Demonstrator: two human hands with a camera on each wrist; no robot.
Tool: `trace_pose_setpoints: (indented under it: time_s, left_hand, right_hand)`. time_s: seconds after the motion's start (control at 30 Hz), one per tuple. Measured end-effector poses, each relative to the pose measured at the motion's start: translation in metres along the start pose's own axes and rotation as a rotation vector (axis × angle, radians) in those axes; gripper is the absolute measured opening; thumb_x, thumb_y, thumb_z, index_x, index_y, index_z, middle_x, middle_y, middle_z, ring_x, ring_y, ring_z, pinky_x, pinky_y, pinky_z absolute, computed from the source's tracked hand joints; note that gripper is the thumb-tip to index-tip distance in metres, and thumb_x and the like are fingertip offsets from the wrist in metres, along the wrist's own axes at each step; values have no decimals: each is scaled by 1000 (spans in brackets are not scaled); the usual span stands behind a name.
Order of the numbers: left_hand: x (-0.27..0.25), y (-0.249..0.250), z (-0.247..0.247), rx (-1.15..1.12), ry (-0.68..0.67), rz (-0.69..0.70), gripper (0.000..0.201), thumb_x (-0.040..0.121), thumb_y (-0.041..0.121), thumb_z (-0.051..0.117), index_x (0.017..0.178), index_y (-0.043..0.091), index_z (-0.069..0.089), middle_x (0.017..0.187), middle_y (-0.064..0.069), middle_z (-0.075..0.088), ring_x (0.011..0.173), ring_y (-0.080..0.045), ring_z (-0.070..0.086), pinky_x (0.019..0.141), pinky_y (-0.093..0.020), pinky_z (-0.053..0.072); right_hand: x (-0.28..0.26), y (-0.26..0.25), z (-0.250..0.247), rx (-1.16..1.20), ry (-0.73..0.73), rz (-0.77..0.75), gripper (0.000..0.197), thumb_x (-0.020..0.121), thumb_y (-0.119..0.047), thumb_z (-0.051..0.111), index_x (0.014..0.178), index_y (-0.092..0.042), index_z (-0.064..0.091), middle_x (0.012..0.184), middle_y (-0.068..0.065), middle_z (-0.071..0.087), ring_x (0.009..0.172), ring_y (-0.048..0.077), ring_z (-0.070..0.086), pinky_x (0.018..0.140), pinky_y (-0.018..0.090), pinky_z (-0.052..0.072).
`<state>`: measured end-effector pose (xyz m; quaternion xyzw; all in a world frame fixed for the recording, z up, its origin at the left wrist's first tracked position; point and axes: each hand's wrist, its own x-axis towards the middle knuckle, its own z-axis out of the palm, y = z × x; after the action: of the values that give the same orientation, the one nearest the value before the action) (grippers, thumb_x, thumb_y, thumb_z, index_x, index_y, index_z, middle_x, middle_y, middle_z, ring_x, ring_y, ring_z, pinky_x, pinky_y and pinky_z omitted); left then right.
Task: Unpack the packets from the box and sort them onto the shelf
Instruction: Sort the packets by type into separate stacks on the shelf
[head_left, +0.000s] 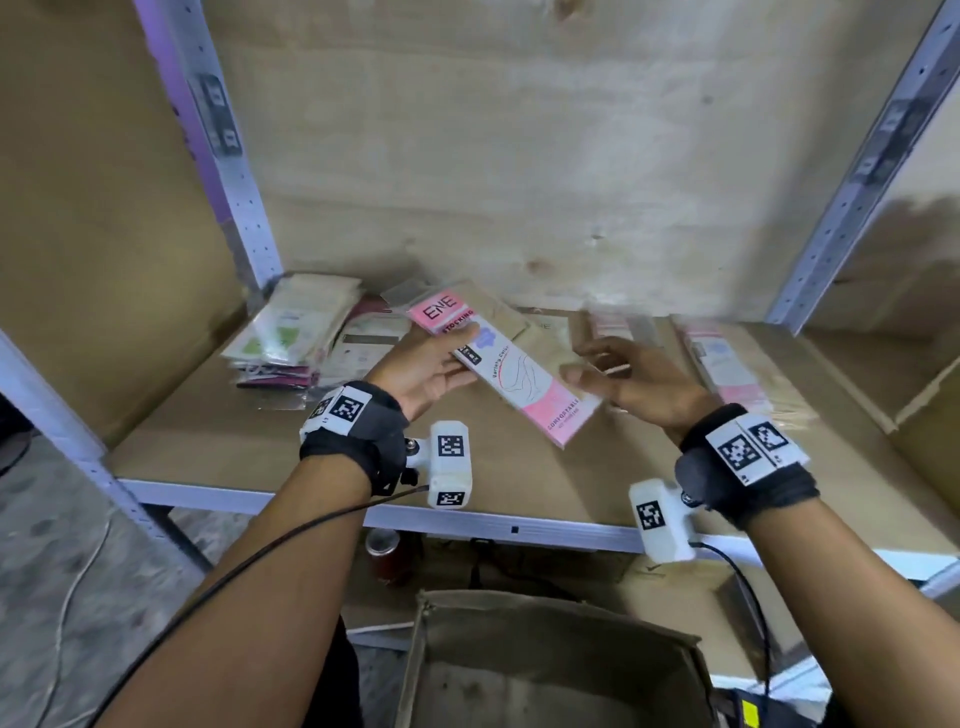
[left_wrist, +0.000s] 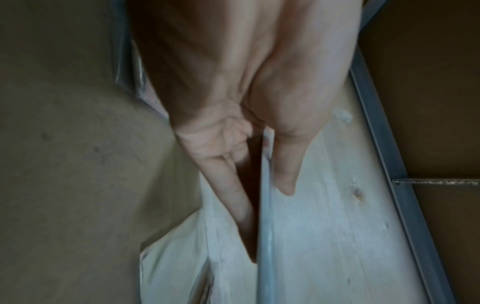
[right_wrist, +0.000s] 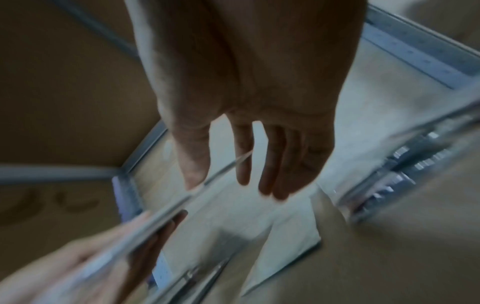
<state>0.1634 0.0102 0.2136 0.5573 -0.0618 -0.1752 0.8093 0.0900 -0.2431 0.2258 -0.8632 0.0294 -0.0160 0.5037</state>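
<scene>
A long pink-and-white stocking packet (head_left: 511, 371) is held above the shelf board (head_left: 249, 447), tilted. My left hand (head_left: 434, 364) grips its upper left part, thumb on top and fingers beneath. In the left wrist view the packet (left_wrist: 265, 216) shows edge-on between thumb and fingers. My right hand (head_left: 608, 374) hovers at the packet's right edge with fingers straight and blurred. In the right wrist view the packet's thin edge (right_wrist: 223, 172) runs between the thumb and forefinger of my right hand (right_wrist: 231, 188); I cannot tell whether they touch it. The open cardboard box (head_left: 545, 665) stands below.
On the shelf lie a pile of green and beige packets (head_left: 291, 332) at the left, beige packets (head_left: 519, 319) in the middle and pink packets (head_left: 727, 369) at the right. Metal uprights (head_left: 228, 156) frame the bay. A red can (head_left: 384, 551) stands under the shelf.
</scene>
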Motion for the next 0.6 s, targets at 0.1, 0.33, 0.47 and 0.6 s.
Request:
trace_pose_setpoints:
  time_s: [0.1,0.33,0.47,0.6]
  left_hand:
    - [2,-8,6,21,-39,-23,22,95,15,63,116,7,60,109,-14,75,97,-22,74,74,-28,60]
    - [17,-15,6,-35,234,74,21,99,31,59,111,15,66,95,-4,76,87,-15,73,66,-26,59]
    - [21,-14,2,-55,324,128,10,93,26,68,98,18,69,90,0,77,83,-12,72,70,-26,58]
    - [22,-13,-6,39,373,148,15,91,29,70,102,18,72,92,0,76,77,-11,71,72,-26,57]
  right_hand:
    - [-5,10,-2,249,-268,109,45,83,-29,76,119,-11,58,97,13,75,82,24,67,56,25,53]
    - [-5,17,-14,309,-361,80,22,88,-18,72,107,-18,60,86,9,76,60,15,65,45,20,47]
    - [-3,25,-20,327,-429,74,31,85,-21,75,114,-13,67,93,13,73,66,19,61,44,21,41]
    - [-1,28,-25,321,-454,41,33,86,-19,75,118,-12,66,94,15,71,66,19,59,43,21,40]
